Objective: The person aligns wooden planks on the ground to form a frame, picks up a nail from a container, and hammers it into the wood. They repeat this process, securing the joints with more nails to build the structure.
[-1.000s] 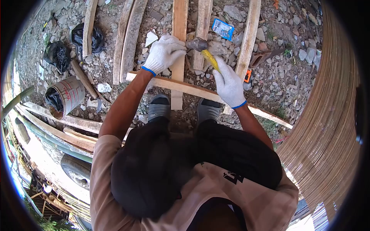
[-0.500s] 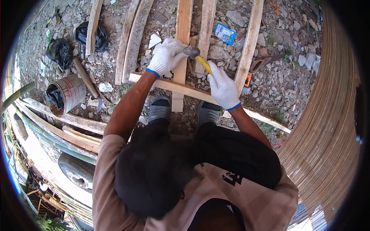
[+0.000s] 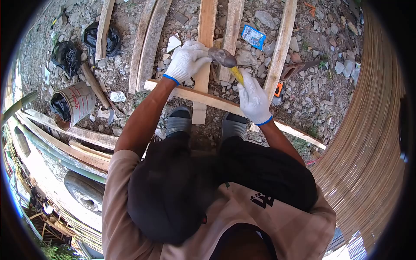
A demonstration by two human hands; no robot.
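My left hand (image 3: 188, 60), in a white knit glove with a blue cuff, rests at the upright-running wooden plank (image 3: 203, 89). Its fingers are bent together beside the hammer head, and what they pinch, if anything, is hidden. My right hand (image 3: 254, 100), gloved the same way, is wrapped round the yellow handle of a hammer (image 3: 223, 57). The dark metal head is just right of my left fingertips, over the plank. A crosswise wooden batten (image 3: 208, 99) lies below both hands and crosses the plank in front of my feet.
More planks (image 3: 281, 50) lie on stony ground. A blue packet (image 3: 253, 37) and an orange tool (image 3: 278, 89) are at the right. At the left are a bucket (image 3: 80, 103) and black bags (image 3: 67, 57). A slatted bamboo surface (image 3: 364, 143) fills the right side.
The hammer head has tilted and swung slightly right, showing more of its length. My right hand has moved a little right and down; my left hand has barely shifted.
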